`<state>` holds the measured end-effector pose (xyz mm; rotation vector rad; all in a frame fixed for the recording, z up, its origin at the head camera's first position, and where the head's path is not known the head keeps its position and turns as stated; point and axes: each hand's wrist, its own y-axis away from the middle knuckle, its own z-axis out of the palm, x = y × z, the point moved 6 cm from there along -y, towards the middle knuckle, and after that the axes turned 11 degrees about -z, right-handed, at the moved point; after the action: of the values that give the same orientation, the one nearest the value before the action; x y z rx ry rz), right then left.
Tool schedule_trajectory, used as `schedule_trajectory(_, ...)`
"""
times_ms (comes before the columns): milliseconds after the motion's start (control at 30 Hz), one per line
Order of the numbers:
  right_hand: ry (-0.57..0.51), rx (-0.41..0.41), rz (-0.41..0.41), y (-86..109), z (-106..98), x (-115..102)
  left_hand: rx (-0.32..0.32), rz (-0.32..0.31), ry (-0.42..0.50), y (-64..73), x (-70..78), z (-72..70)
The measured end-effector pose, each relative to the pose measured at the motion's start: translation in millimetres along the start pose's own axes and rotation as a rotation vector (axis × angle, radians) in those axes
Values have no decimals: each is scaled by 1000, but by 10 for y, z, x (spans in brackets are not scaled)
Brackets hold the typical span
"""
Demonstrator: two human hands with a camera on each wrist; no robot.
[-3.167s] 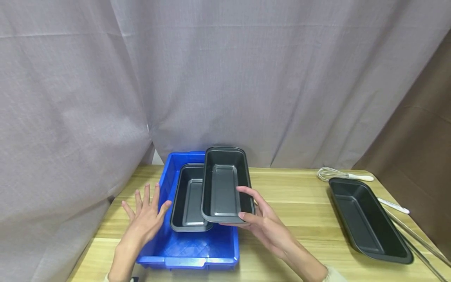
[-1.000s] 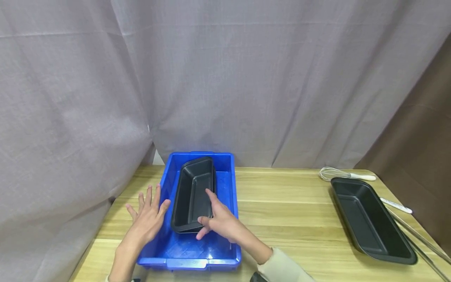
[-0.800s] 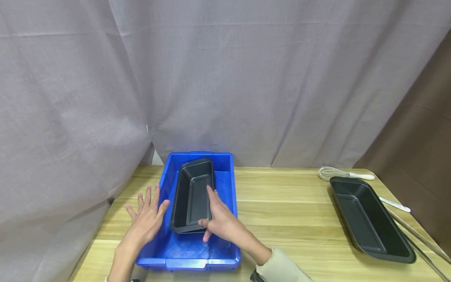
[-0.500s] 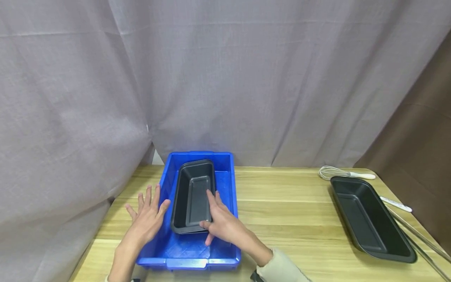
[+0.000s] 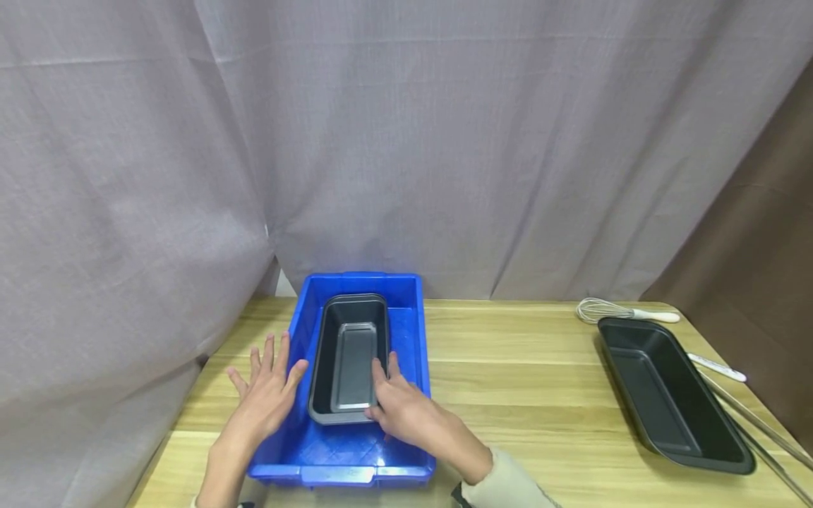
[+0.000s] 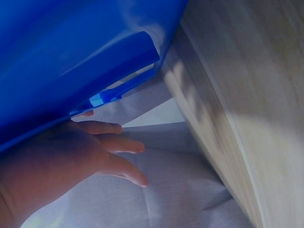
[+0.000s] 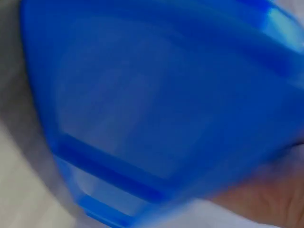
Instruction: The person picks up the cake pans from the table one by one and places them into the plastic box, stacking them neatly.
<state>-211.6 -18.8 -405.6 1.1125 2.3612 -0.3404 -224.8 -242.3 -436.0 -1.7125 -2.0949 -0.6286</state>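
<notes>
A dark loaf pan (image 5: 356,363) lies nested over another in the blue plastic bin (image 5: 365,476); little of the lower one shows. My right hand (image 5: 409,416) is at the pan's near right corner, its thumb by the front rim and its fingers fairly straight along the right side. Whether the fingertips press on the rim is hard to tell. My left hand (image 5: 260,398) has its fingers spread beside the bin's left wall. The left wrist view shows that hand's fingers (image 6: 128,168) extended along the outside of the bin.
At the right of the wooden table (image 5: 508,388) is another dark loaf pan (image 5: 673,395). Near it lie a whisk (image 5: 606,310), a white-handled utensil (image 5: 718,367) and metal rods (image 5: 762,437). A grey curtain (image 5: 406,141) hangs behind the table.
My right hand has brought the held loaf pan leftward and down over the one in the bin. The pan's tilt has levelled, and the right hand has shifted slightly nearer. My left hand has hardly moved.
</notes>
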Motion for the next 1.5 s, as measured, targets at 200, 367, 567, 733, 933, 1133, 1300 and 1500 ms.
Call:
schedule_trajectory(200, 41, 2, -257, 358, -361, -156, -6, -6, -8, 18, -27, 23)
schedule_trajectory(367, -219, -88, -306, 646, -549, 68, 10, -4, 5, 18, -30, 34)
schedule_trajectory(567, -198, 112, -332, 1054, -748, 625, 6, -1, 8, 8, -23, 70)
schedule_trajectory(733, 76, 326, -281, 1624, -984, 1292, 18, 1, 17, 2, -5, 55)
schedule_trajectory(933, 306, 457, -221, 2303, -1151, 1957, 13, 6, 8, -1, 6, 48)
schedule_trajectory(1133, 360, 506, -162, 2601, -1262, 2345, 28, 6, 9, -10, 2, 18)
schedule_trajectory(1300, 351, 509, -22, 2745, -1391, 2635, 29, 5, 10, -12, -11, 10)
schedule_trajectory(1500, 394, 641, 52, 2963, -1493, 2830, 15, -2, 25, 2, -22, 13)
